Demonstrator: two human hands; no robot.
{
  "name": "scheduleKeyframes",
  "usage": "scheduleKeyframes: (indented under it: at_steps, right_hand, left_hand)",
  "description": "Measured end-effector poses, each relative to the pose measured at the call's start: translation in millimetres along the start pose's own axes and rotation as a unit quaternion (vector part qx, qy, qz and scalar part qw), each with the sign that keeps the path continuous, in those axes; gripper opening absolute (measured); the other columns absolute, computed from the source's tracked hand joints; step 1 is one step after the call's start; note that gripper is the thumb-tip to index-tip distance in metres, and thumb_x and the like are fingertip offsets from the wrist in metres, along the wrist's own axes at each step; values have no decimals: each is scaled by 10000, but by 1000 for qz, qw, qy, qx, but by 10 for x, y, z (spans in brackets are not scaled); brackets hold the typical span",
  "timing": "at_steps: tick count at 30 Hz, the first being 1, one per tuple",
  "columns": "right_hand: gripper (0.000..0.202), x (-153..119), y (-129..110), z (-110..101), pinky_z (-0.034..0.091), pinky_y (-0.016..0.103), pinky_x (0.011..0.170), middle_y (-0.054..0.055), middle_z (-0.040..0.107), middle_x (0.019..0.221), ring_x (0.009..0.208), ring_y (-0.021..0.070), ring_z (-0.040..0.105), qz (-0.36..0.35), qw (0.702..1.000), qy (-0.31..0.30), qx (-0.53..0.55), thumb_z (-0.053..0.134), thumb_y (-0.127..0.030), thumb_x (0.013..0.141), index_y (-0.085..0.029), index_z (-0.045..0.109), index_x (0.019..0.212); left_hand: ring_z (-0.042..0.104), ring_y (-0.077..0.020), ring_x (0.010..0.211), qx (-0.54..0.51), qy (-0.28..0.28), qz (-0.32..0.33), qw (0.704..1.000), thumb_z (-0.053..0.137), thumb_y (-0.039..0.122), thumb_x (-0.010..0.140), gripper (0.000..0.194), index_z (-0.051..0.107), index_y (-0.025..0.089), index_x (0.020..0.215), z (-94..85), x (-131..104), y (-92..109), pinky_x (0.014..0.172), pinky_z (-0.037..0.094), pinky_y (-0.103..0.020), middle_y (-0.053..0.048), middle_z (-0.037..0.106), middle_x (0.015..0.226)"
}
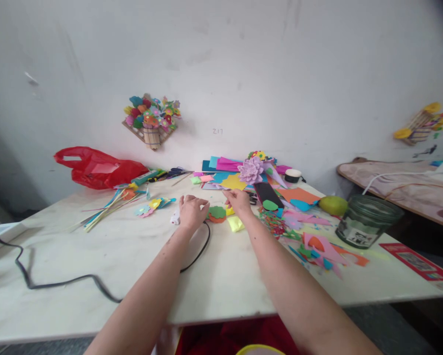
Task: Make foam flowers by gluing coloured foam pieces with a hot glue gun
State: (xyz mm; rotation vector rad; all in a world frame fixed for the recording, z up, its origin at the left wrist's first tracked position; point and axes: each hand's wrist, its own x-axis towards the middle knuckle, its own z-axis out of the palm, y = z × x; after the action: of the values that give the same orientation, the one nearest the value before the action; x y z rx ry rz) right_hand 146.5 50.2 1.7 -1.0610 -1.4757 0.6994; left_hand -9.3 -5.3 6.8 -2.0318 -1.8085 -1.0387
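both hands are over the far middle part of the desk [221, 296], and the work seems to be at the step of handling small coloured pieces. the left hand [193, 213] is bent with its palm down, beside a small white object [175, 217]; i cannot tell whether it grips something. the right hand [239, 199] has its fingers curled and brought together in front, like a pinch, but whether a thin piece is between them i cannot tell.

the green piece [217, 212], with a wavy edge, lies between the two hands, and the orange piece [217, 220] shows just on its near side. a bright yellow packet [236, 224] lies near the right wrist. a black cable [207, 241] curves on the near side of the left hand.

in my judgement, the next move calls for a light fingertip hold, because the pieces look thin and could bend. it also calls for care with the cable, which could catch on the left wrist.
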Motion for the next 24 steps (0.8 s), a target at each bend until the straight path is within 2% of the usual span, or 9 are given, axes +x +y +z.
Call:
scheduleKeyframes:
  at_steps: [4,7,10,13,18,24]
  right_hand:
    - [103,13,30,22,369,180,407,-38,566,505,388,83,504,-3,1000,-7,-4,549,-290,672,-190,565,654]
    - [215,7,43,13,355,182,423,-30,569,490,381,78,489,-34,998,-17,-48,479,-339,732,-194,558,594]
    - [262,-10,42,1,334,184,426,-20,578,487,395,84,489,-54,992,-23,-111,482,-370,733,-198,550,547]
    - [226,-26,19,0,322,183,435,-16,600,523,431,89,508,-50,986,-20,-161,498,-349,727,-204,566,568]
    - [232,-38,-31,-9,334,175,469,-18,625,576,483,84,540,-21,974,-28,-224,456,-346,756,-198,590,637]
    - [157,-18,6,5,380,175,531,-22,647,638,582,95,578,3,971,-45,-234,485,-292,732,-211,618,752]
  left_hand:
    - [446,-259,982,1,-18,18,1000,501,381,703,219,669,254,760,58,9,38,981,4,-528,-50,650,802]
    - [436,-290,989,15,-39,38,998,533,395,668,216,673,237,714,110,33,73,966,-70,-549,-68,647,796]
    - [437,-295,978,58,-59,63,995,556,414,642,227,670,236,726,160,59,109,959,-109,-553,-73,645,796]
    - [448,-288,960,84,-95,74,989,579,424,615,274,660,251,811,193,81,141,947,-123,-568,-68,648,802]
    - [439,-296,991,75,-149,53,985,578,428,596,426,603,257,986,177,108,171,923,-84,-611,-62,648,856]
    - [419,-306,1022,65,-172,19,983,564,465,581,506,569,253,1040,150,112,138,921,-17,-618,-62,633,932]
